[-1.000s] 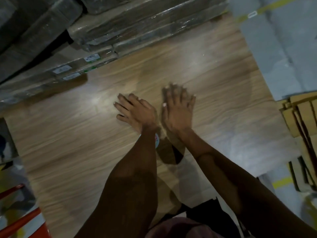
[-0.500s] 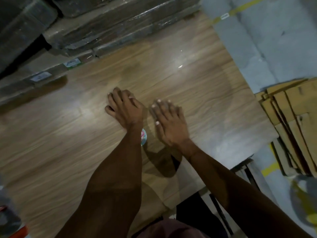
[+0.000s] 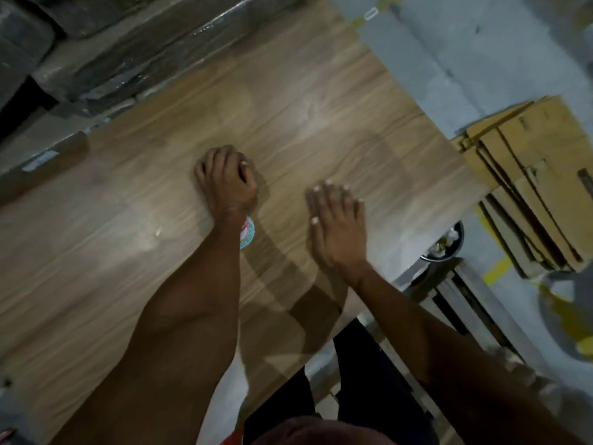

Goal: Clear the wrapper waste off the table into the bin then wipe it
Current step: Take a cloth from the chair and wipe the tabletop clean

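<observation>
My left hand (image 3: pixel 226 183) rests on the wooden table (image 3: pixel 321 117) as a fist, fingers curled under. A pink, white and teal wrapper (image 3: pixel 247 233) pokes out below its wrist and looks held in that fist; most of it is hidden. To the right, my right hand (image 3: pixel 337 221) lies flat on the tabletop with straight fingers and holds nothing. The dark round bin (image 3: pixel 447 244), with crumpled waste inside, stands on the floor just beyond the table's right edge, below my right hand's level.
Plastic-wrapped bundles (image 3: pixel 134 49) line the table's far edge. Flattened cardboard boxes (image 3: pixel 529 175) lean in a stack right of the bin. A metal frame (image 3: pixel 449 293) sits under the table's right corner. The grey floor carries yellow tape marks.
The hands have drawn apart: my right hand slid right and toward me, flat on the table. The left fist curled tighter. The view swung right and the bin came into sight.
</observation>
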Motion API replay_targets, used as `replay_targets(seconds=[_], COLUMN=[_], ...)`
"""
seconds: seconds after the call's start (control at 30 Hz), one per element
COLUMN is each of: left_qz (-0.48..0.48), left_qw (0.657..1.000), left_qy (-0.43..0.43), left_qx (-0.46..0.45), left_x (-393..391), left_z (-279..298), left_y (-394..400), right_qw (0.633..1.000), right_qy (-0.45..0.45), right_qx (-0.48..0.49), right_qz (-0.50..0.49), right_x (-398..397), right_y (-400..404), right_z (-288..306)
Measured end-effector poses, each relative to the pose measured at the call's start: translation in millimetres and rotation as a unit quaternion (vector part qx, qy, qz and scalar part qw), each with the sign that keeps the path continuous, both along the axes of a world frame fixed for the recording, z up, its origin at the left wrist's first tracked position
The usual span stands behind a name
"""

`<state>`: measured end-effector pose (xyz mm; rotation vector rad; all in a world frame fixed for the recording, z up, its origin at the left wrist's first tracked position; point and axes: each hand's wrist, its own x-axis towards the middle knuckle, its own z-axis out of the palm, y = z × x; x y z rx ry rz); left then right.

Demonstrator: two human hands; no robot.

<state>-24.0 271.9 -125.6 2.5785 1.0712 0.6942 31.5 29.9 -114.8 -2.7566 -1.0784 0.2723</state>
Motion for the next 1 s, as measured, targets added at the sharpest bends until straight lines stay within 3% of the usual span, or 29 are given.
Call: replay_targets(seconds=[0.07, 0.13, 0.2, 0.27, 0.33, 0.47, 0.5, 0.53, 0.63, 0.67, 0.8, 0.83, 0.87, 1.0], left_qz=[-0.051, -0.076, -0.081, -0.079, -0.066, -0.006, 0.01, 0.026, 0.06, 0.066, 0.067, 0.067, 0.067, 0.096], left_qw=[0.999, 0.997, 0.994, 0.991, 0.986, 0.979, 0.977, 0.975, 0.972, 0.971, 0.968, 0.967, 0.966, 0.958], left_qy=[-0.002, 0.021, 0.063, 0.111, 0.15, 0.194, 0.202, 0.207, 0.207, 0.207, 0.22, 0.223, 0.225, 0.243], left_qx=[0.011, 0.018, 0.027, -0.003, -0.028, -0.059, -0.065, -0.071, -0.098, -0.105, -0.104, -0.104, -0.105, -0.116], left_x=[-1.1, -1.9, -4.4, -13.0, -32.0, -75.4, -81.7, -85.6, -89.6, -90.3, -98.3, -100.7, -102.1, -94.9], left_z=[-1.2, -2.7, -1.1, 3.0, 5.5, 3.7, 2.8, 1.9, 1.0, 0.6, 0.2, 0.4, 0.9, 4.7], left_y=[-3.5, -3.6, -7.8, -20.6, -43.9, -107.3, -123.3, -138.8, -177.6, -187.1, -219.6, -227.5, -234.3, -248.6], right_qw=[0.992, 0.991, 1.0, 0.987, 0.978, 0.994, 0.992, 0.995, 0.983, 0.98, 0.997, 0.996, 0.997, 0.973], right_qy=[0.021, 0.019, 0.02, 0.018, -0.005, 0.06, 0.069, 0.069, 0.045, 0.026, 0.048, 0.058, 0.058, 0.057], right_qx=[0.009, 0.002, -0.003, -0.008, -0.008, 0.005, 0.007, 0.008, 0.002, -0.004, -0.011, -0.009, -0.002, 0.001], right_qz=[-0.123, -0.133, 0.001, 0.163, 0.208, -0.089, -0.105, -0.065, 0.178, 0.195, -0.057, -0.074, -0.049, 0.222], right_x=[1.8, -22.8, -58.4, -74.6, -62.2, -33.9, -37.2, -44.6, -58.9, -53.3, -19.1, -16.1, -17.8, -42.3], right_y=[-7.1, -4.5, -9.0, -27.2, -49.6, -85.6, -90.3, -95.3, -122.2, -132.1, -152.0, -154.7, -157.0, -173.1], right_z=[1.6, 0.6, 2.1, 1.6, 1.9, 1.6, 2.4, 2.1, 0.0, -2.0, -3.7, -2.3, -1.1, 0.1])
